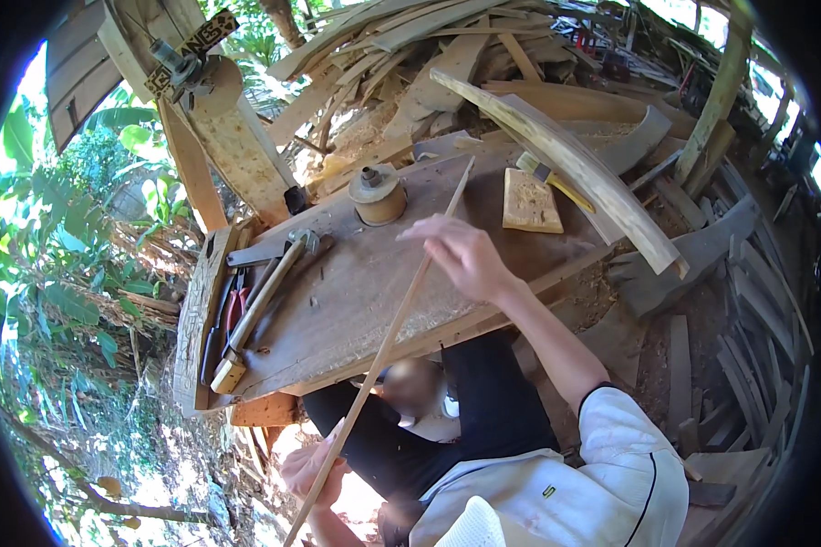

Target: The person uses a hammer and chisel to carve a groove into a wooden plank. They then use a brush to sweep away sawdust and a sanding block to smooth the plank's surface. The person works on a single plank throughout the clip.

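Note:
A long thin wooden strip runs slantwise from the lower left across the bench's front edge, its far tip over the tabletop. Its near part lies in my left hand, which is closed around it beside my knee. Over the strip's upper part is my right hand, palm down, fingers stretched forward and apart from the thumb. Beneath lies a brown wooden workbench. A round wooden pot-like piece with a dark knob stands beyond my right hand. Whether the right fingers press on the strip is hard to see.
Along the bench's left end lie a hammer, red-handled pliers and other tools. At the right are a flat wood block, a yellow-handled brush and a long pale beam. Stacked offcuts rise behind.

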A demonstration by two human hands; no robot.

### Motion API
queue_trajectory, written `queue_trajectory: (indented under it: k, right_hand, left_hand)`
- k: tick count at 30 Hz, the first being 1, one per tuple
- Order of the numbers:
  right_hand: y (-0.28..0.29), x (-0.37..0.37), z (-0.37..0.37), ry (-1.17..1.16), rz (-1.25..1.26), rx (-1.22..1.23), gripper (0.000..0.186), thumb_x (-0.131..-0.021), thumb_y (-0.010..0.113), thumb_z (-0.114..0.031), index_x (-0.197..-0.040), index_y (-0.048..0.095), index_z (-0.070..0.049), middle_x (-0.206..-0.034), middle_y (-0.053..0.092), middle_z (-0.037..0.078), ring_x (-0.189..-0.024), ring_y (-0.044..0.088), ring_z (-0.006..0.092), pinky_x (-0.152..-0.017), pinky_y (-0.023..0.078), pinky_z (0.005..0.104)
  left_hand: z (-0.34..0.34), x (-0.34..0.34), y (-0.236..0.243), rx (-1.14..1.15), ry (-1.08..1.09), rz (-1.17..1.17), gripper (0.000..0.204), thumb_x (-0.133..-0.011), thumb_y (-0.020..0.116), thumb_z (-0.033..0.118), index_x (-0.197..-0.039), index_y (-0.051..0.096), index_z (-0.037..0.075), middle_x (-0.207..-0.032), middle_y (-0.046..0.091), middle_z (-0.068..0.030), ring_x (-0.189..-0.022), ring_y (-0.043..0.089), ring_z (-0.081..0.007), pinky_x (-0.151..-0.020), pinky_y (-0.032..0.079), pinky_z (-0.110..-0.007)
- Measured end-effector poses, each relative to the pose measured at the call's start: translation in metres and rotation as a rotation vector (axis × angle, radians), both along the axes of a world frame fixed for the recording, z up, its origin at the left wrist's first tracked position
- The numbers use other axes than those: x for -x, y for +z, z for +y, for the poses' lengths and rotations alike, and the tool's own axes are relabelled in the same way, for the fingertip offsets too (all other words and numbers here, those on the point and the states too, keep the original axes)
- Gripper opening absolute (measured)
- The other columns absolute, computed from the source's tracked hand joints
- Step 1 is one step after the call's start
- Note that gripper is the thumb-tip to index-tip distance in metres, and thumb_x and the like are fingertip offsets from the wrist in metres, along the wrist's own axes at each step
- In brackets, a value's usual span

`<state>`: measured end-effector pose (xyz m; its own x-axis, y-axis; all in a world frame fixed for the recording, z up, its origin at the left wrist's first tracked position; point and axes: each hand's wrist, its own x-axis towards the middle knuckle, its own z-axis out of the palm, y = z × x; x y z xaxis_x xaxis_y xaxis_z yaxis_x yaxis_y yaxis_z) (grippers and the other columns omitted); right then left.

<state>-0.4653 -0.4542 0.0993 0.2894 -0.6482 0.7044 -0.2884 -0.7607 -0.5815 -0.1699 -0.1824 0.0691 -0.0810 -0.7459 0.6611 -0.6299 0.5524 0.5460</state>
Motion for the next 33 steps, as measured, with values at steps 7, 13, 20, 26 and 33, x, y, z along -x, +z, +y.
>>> queue_trajectory:
  k: [7, 13, 20, 26, 33]
  right_hand:
    - [0.004, 0.026, -0.011, 0.133, 0.166, 0.056, 0.021, -0.104, 0.063, -0.017, -0.115, 0.075, -0.004, -0.115, 0.077, 0.014, -0.109, 0.074, 0.0282, -0.096, 0.059, 0.0392]
    - [-0.002, 0.037, -0.024, 0.213, 0.224, 0.087, 0.024, -0.106, 0.059, -0.015, -0.122, 0.075, -0.007, -0.118, 0.077, 0.013, -0.111, 0.073, 0.0271, -0.099, 0.059, 0.0417]
    - [0.002, 0.045, -0.036, 0.291, 0.284, -0.005, 0.027, -0.108, 0.055, -0.015, -0.127, 0.073, -0.004, -0.13, 0.074, 0.015, -0.124, 0.069, 0.0314, -0.109, 0.053, 0.0429]
    - [0.002, 0.018, -0.027, 0.126, 0.128, -0.041, 0.026, -0.104, 0.059, -0.007, -0.127, 0.072, -0.005, -0.13, 0.073, 0.014, -0.127, 0.067, 0.0319, -0.114, 0.05, 0.0445]
    - [-0.005, -0.009, -0.03, 0.068, -0.002, 0.087, 0.028, -0.1, 0.065, -0.006, -0.128, 0.07, -0.006, -0.132, 0.071, 0.015, -0.127, 0.066, 0.0331, -0.111, 0.052, 0.0431]
  left_hand:
    - [-0.009, -0.017, 0.033, 0.051, -0.124, -0.216, 0.034, -0.086, 0.078, 0.01, -0.119, 0.076, 0.001, -0.087, 0.077, -0.0149, -0.053, 0.07, -0.0169, -0.049, 0.049, -0.025]
    - [-0.01, -0.024, 0.068, 0.044, -0.189, -0.322, 0.035, -0.086, 0.079, 0.011, -0.121, 0.077, 0.006, -0.111, 0.078, -0.0214, -0.054, 0.07, -0.0137, -0.046, 0.043, -0.021]
    - [-0.01, -0.029, 0.075, 0.046, -0.16, -0.297, 0.034, -0.085, 0.075, 0.008, -0.118, 0.077, 0.003, -0.096, 0.079, -0.0184, -0.05, 0.067, -0.0161, -0.045, 0.043, -0.022]
    - [0.013, -0.042, 0.046, 0.096, 0.04, -0.206, 0.012, -0.085, 0.071, 0.015, -0.087, 0.073, 0.003, -0.062, 0.065, -0.006, -0.044, 0.062, -0.0185, -0.044, 0.044, -0.026]
    - [0.031, -0.047, 0.002, -0.153, 0.211, 0.108, 0.029, -0.097, 0.062, 0.026, -0.077, 0.06, 0.004, -0.049, 0.052, -0.0002, -0.039, 0.054, -0.0146, -0.042, 0.04, -0.028]
